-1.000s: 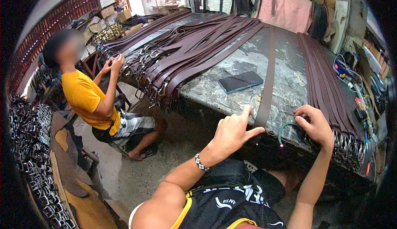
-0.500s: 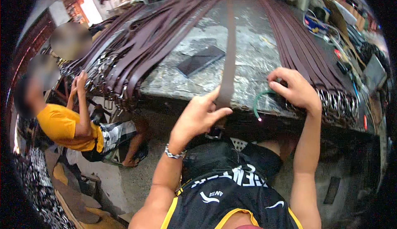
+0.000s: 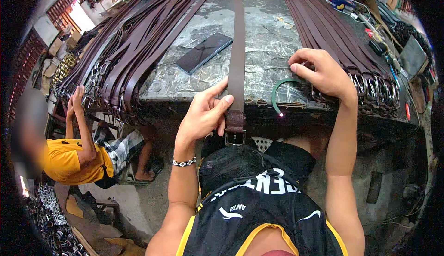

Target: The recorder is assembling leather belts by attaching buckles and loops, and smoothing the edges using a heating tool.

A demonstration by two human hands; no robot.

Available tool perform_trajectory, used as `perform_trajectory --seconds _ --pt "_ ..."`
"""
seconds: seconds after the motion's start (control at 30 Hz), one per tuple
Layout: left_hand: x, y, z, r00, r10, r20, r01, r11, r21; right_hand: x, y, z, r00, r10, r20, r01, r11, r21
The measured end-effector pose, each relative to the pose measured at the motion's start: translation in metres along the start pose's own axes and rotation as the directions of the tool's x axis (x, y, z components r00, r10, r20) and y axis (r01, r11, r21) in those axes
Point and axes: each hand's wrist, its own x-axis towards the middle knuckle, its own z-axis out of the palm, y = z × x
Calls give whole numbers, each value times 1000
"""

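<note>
A dark brown belt (image 3: 237, 48) runs lengthways down the table in front of me. Its buckle (image 3: 235, 138) hangs over the front edge. My left hand (image 3: 203, 112) is at the belt's left side. Its index finger and thumb are stretched apart, their tips at the belt's edge, and the other fingers are curled. Over the table to the right, my right hand (image 3: 323, 73) has loosely bent fingers, a gap between thumb and index, and nothing visible in it. Close below it, a thin curved green piece (image 3: 275, 94) with a bright pinkish tip reaches past the table edge.
Brown belts with metal buckles lie in bunches at the left (image 3: 152, 38) and right (image 3: 319, 29). A dark phone (image 3: 205, 52) rests left of the middle belt. A person in an orange shirt (image 3: 76, 161) sits at the left, palms together. Tools and boxes (image 3: 340, 0) crowd the far right.
My left thumb has drawn back from across the belt to its left edge. The belt's buckle end now shows plainly. My right hand keeps much the same pose. The whole view has shifted.
</note>
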Motion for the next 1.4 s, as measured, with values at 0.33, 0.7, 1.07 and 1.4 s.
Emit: perform_trajectory --seconds 0.33,0.7,1.07,1.4 --pt "-2 2 -3 999 -6 -36 -1 981 -193 -1 -6 1 991 39 -125 -34 998 47" --pt "-8 11 5 998 49 41 -49 999 -15 0 1 2 996 17 -91 -19 1000 -17" --pt "-10 25 -8 997 71 -26 -75 969 -236 -5 -25 2 680 -116 -724 248 966 77" --pt "10 52 6 992 110 -61 -121 967 -226 -34 -118 62 947 -17 -320 59 991 124"
